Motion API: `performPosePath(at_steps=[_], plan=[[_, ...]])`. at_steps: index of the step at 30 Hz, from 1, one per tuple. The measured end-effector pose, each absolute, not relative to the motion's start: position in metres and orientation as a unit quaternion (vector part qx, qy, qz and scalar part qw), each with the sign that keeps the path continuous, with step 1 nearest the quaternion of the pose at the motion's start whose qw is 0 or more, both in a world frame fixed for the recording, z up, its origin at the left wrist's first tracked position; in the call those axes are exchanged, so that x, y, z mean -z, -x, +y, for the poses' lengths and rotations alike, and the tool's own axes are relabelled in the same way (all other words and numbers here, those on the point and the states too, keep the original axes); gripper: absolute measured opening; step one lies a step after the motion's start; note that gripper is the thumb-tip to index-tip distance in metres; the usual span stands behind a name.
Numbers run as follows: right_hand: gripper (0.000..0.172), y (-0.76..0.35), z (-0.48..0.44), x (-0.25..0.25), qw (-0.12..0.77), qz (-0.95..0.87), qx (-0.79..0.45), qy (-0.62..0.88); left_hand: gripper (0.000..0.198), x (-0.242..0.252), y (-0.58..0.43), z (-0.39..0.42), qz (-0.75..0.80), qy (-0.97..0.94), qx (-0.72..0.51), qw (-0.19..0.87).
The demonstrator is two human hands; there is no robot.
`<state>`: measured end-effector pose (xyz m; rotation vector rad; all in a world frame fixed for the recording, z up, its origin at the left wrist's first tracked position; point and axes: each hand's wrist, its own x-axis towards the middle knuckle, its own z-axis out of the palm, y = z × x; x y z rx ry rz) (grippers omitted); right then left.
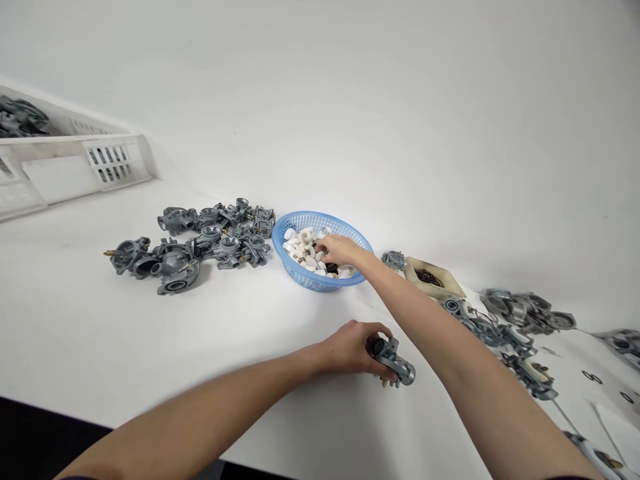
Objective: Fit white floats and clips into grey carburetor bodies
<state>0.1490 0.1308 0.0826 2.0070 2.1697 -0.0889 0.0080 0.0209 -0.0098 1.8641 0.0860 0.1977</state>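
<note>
My left hand (pixel 353 347) is closed around a grey metal carburetor body (pixel 395 360) that rests on the white table near the front. My right hand (pixel 340 251) reaches into a round blue plastic basket (pixel 300 223) filled with several small white parts (pixel 303 250). Its fingers are curled down among those parts, and what they pinch is hidden.
A pile of grey carburetor bodies (pixel 200 243) lies left of the basket. A white slotted crate (pixel 75 167) stands at the far left. A small beige tray of dark rings (pixel 430 277) and more carburetor bodies (pixel 515 320) lie on the right.
</note>
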Motion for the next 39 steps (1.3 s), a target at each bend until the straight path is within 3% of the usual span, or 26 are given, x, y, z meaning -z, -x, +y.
performPosePath(at_steps=[3, 7, 14, 18, 23, 32, 39], plan=[[0.031, -0.154, 0.131, -0.087, 0.038, 0.730, 0.051, -0.681, 0.062, 0.007, -0.007, 0.021, 0.024, -0.790, -0.080, 0.607], [0.018, -0.161, 0.117, -0.105, -0.098, 0.721, 0.066, -0.683, 0.060, 0.002, -0.005, 0.021, 0.028, -0.790, -0.070, 0.609], [0.036, -0.176, 0.003, -0.131, -0.318, 0.684, 0.131, -0.643, 0.062, 0.001, -0.007, 0.020, 0.054, -0.796, -0.056, 0.600], [0.027, -0.183, -0.073, -0.111, -0.353, 0.639, 0.192, -0.656, 0.063, 0.003, -0.008, 0.019, 0.059, -0.795, -0.060, 0.600], [0.024, -0.190, -0.124, -0.064, -0.485, 0.522, 0.292, -0.638, 0.053, -0.002, -0.007, 0.013, 0.062, -0.800, -0.076, 0.592], [0.019, -0.197, -0.142, -0.026, -0.554, 0.443, 0.417, -0.569, 0.059, -0.012, -0.005, 0.009, 0.073, -0.896, -0.102, 0.427], [0.020, -0.197, -0.143, -0.019, -0.588, 0.408, 0.414, -0.562, 0.045, -0.020, -0.006, 0.011, 0.182, -0.841, -0.072, 0.505]])
